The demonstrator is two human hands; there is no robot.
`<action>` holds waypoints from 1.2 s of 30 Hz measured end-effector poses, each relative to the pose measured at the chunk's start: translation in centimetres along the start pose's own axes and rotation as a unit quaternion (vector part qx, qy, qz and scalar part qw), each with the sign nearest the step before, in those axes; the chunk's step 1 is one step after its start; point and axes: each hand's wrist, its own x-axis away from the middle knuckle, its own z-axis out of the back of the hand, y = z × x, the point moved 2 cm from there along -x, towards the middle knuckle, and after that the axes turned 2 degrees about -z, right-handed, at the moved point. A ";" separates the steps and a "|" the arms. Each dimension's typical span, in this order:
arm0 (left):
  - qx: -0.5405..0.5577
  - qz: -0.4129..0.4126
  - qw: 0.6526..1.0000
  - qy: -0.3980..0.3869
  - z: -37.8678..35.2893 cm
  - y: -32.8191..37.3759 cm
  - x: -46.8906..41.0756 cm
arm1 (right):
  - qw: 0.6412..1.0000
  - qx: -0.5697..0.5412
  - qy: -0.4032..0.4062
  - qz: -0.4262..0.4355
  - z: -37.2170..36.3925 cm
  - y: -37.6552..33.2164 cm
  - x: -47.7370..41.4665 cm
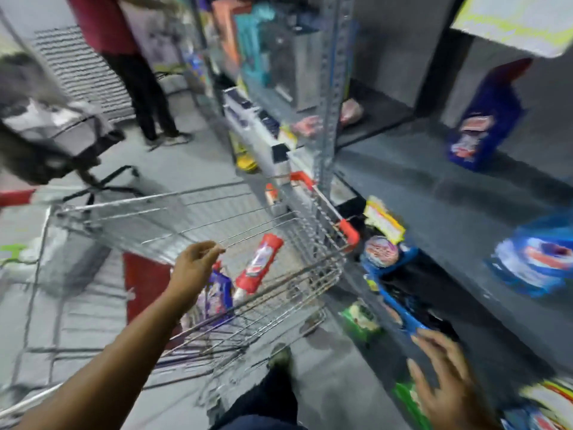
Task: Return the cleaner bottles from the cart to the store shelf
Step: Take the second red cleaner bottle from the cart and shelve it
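The picture is blurred by motion. A wire shopping cart [313, 231] with red corner guards stands in the aisle beside the grey store shelf [434, 187]. Inside it lie a red cleaner bottle [259, 263] on its side and a blue-purple bottle [220, 291] lower down. My left hand [193, 268] reaches over the cart above the bottles, fingers loosely curled and holding nothing. My right hand [446, 377] hovers open at the lower right near the shelf's front edge. A blue cleaner bottle [483, 125] stands upright on the shelf, and another blue pack [539, 259] lies further forward.
A person in a red top and dark trousers [139, 76] stands further down the aisle. An office chair [77, 150] sits at the left. Lower shelves hold green and blue packs [359, 318]. My own foot [279, 358] is between cart and shelf.
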 end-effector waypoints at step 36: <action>0.492 0.599 0.586 0.235 -14.4 -26.1 -13.3 | 0.793 0.106 -0.556 -0.226 -51.0 0.9 -29.8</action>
